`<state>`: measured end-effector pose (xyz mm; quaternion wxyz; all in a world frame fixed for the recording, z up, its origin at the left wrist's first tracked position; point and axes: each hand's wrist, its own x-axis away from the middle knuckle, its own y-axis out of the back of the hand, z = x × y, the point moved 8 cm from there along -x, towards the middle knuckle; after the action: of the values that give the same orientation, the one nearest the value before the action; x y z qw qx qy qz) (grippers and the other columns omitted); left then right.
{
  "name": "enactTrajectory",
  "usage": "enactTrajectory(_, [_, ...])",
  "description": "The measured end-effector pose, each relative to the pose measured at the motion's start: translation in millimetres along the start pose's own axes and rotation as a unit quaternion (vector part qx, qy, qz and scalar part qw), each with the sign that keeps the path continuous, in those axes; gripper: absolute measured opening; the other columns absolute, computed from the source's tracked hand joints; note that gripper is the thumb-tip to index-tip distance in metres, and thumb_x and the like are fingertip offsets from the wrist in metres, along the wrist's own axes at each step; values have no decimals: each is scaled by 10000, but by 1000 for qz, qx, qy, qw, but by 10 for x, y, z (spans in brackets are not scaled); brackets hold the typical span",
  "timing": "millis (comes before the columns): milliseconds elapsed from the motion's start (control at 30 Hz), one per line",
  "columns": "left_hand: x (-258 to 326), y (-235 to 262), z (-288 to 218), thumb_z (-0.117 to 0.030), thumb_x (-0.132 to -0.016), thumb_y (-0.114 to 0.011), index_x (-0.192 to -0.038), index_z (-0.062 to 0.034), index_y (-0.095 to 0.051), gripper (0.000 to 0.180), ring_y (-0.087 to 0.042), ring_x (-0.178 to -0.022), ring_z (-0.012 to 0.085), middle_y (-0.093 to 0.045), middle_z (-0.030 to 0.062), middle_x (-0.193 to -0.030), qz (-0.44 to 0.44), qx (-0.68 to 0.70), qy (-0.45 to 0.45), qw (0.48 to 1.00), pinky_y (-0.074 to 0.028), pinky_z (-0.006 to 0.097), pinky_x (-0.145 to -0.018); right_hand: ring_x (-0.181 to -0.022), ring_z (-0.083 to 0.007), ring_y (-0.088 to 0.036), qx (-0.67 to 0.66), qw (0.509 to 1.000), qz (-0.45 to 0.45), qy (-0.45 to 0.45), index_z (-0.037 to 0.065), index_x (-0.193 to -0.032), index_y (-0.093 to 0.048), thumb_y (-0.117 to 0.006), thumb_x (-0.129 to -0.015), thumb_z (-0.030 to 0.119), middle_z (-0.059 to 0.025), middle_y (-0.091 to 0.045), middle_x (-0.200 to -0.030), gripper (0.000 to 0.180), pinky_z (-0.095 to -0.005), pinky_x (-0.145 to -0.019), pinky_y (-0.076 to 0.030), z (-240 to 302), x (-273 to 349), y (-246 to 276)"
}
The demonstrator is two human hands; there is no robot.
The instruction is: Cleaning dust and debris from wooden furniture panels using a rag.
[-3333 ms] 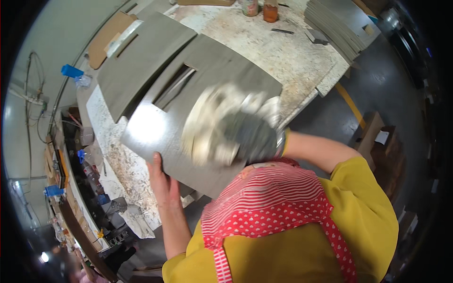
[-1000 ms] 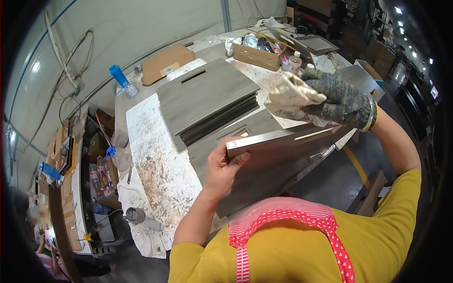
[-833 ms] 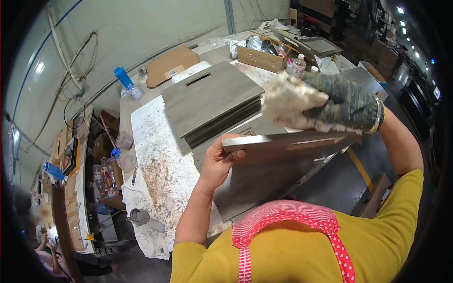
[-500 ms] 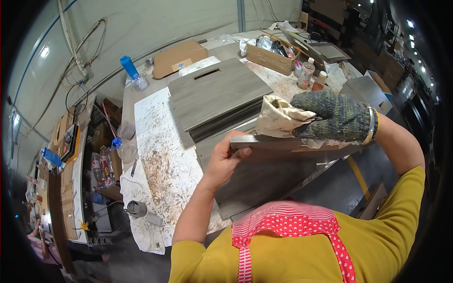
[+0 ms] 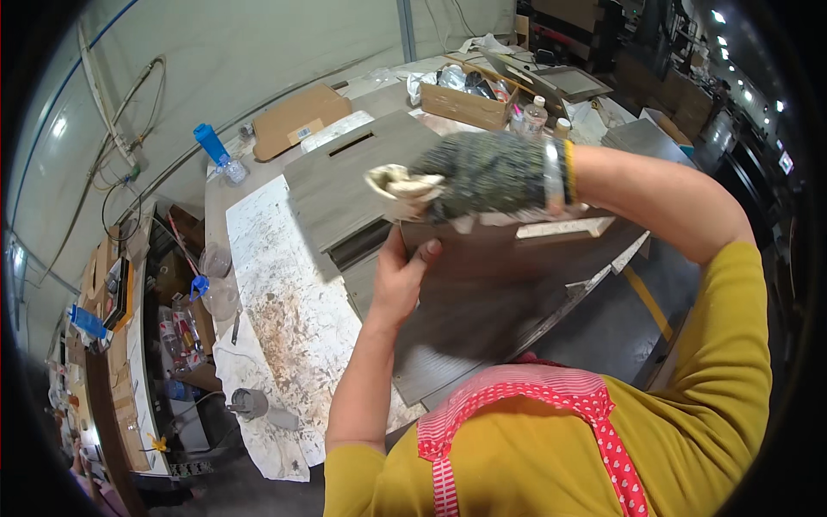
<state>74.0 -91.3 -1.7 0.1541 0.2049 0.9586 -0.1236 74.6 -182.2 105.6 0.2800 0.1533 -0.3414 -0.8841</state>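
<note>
My bare left hand grips the left end of a grey wood-grain board, thumb on the near face. The board stands tilted on edge, with a long cut-out towards its right end. My right hand, in a dark knitted glove, is closed on a bunched off-white rag at the board's upper edge, just above my left hand. The glove and rag hide much of that edge. Behind lies another grey board with a slot; more grey boards lie below the held one.
A paint-stained white sheet covers the table's left part. At the back are a cardboard piece, a box of odds and ends, a blue-topped bottle and a clear bottle. A grey cup-like tool sits front left.
My right hand has swept left along the board's upper edge with the rag, from its middle and right part to its left end. My left hand keeps hold of the board.
</note>
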Motion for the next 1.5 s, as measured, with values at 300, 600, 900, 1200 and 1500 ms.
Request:
enactTrajectory(300, [32, 40, -45, -196, -828, -599, -1040, -11, -484, 304, -474, -851, 90, -557, 8, -931, -4, -1, -14, 1000, -380, 222, -773, -803, -147, -574, 124, 990, -72, 6, 37, -1030, -548, -589, -807, 270, -62, -599, -935, 326, -241, -713, -474, -401, 115, 951])
enactTrajectory(600, [55, 141, 100, -107, -814, -576, -1080, -9, -473, 302, -476, -909, 135, -531, 53, -978, -113, -10, 12, 993, -364, 272, -839, -929, -157, -539, -165, 946, -241, -140, 23, -1106, -514, -608, -794, 329, -93, -562, -1069, 447, -261, -818, -445, -2241, 1892, 2165])
enactTrajectory(900, [37, -166, -85, -609, -826, -330, -688, -73, -387, 556, -363, -607, 139, -382, 43, -636, -183, -60, -77, 978, -308, 264, -603, -1068, -254, -483, -134, 875, -304, -352, 0, -1208, -421, -600, -755, 439, -183, -503, -1159, 656, -310, -940, -359, -4315, 2301, 1271])
enactTrajectory(1200, [9, -187, -55, -577, -855, -322, -703, -78, -366, 523, -322, -610, 136, -348, 44, -675, -229, -69, -67, 969, -297, 257, -633, -1225, -276, -325, 390, 894, -121, -186, 67, -1287, -337, -463, -834, 447, -168, -353, -1312, 604, -389, -1026, -225, -4108, 2052, 490])
enactTrajectory(1500, [101, -109, -74, -406, -907, -354, -727, -78, -321, 376, -333, -622, 144, -316, 43, -689, -194, -96, -60, 974, -334, 265, -663, -1086, -295, -485, 26, 836, -476, -272, -2, -1287, -277, -719, -667, 338, -209, -418, -1247, 834, -311, -891, -406, -5117, 2161, 2028])
